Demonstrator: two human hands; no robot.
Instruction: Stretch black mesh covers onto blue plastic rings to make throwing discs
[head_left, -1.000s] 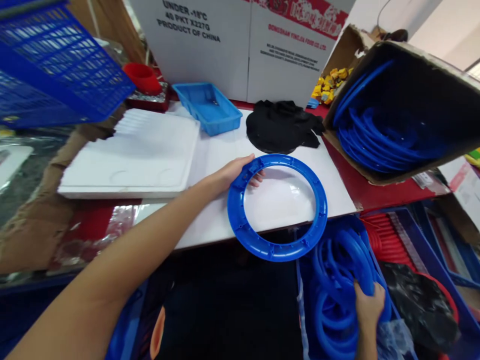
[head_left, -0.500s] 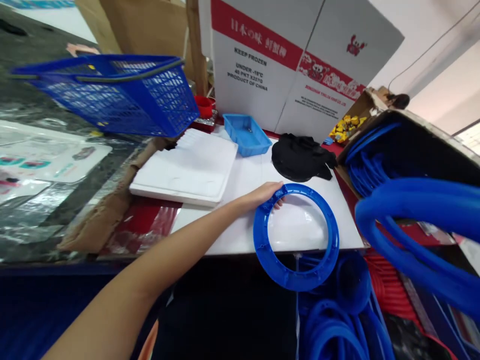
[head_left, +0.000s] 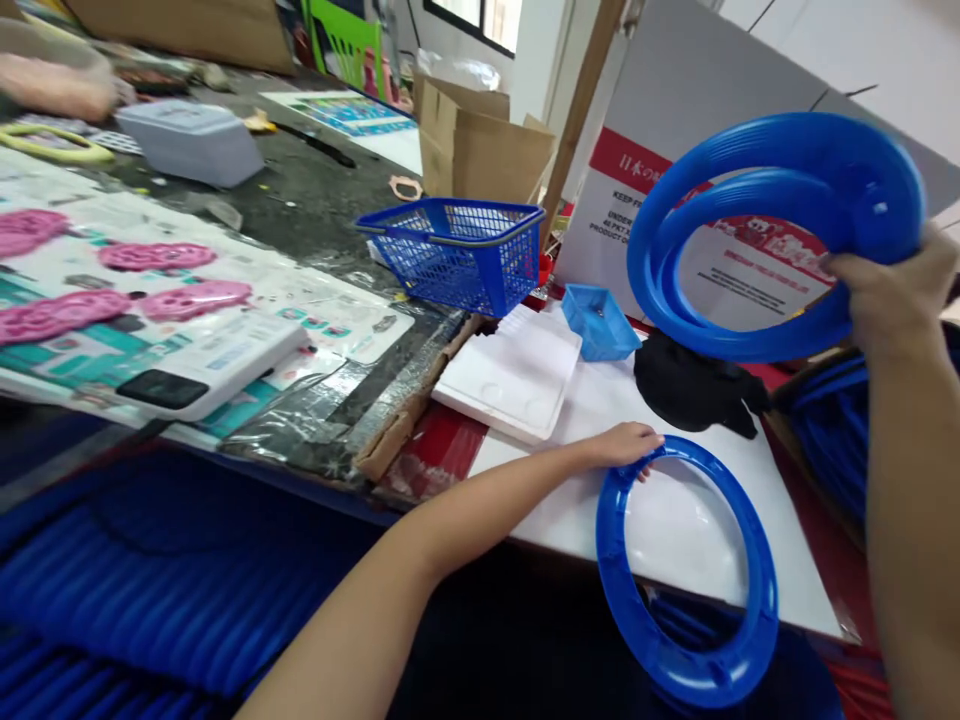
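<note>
My left hand [head_left: 627, 446] grips a flat blue plastic ring [head_left: 613, 560] by its upper left rim. The ring tilts over the front edge of the white work surface [head_left: 547, 510], its ribbed face showing. Raised at the right, my right hand [head_left: 892, 295] is closed on blue plastic loops [head_left: 765, 140], smooth and rounded, at least two of them overlapping. Whether those loops are joined cannot be made out. Behind the held ring lies a bunched black cloth [head_left: 694, 385].
A white foam slab [head_left: 517, 370], a light blue tray [head_left: 598, 325] and a blue basket [head_left: 469, 255] stand farther back. A printed white carton [head_left: 607, 205] rises behind. Pink plastic pieces [head_left: 195, 298] and a white device [head_left: 217, 370] lie left. More blue parts [head_left: 832, 420] fill a box at right.
The view has swung left. My right hand has come into sight, with the blue loops higher and in front of the carton. My left hand keeps its hold on the ring.
</note>
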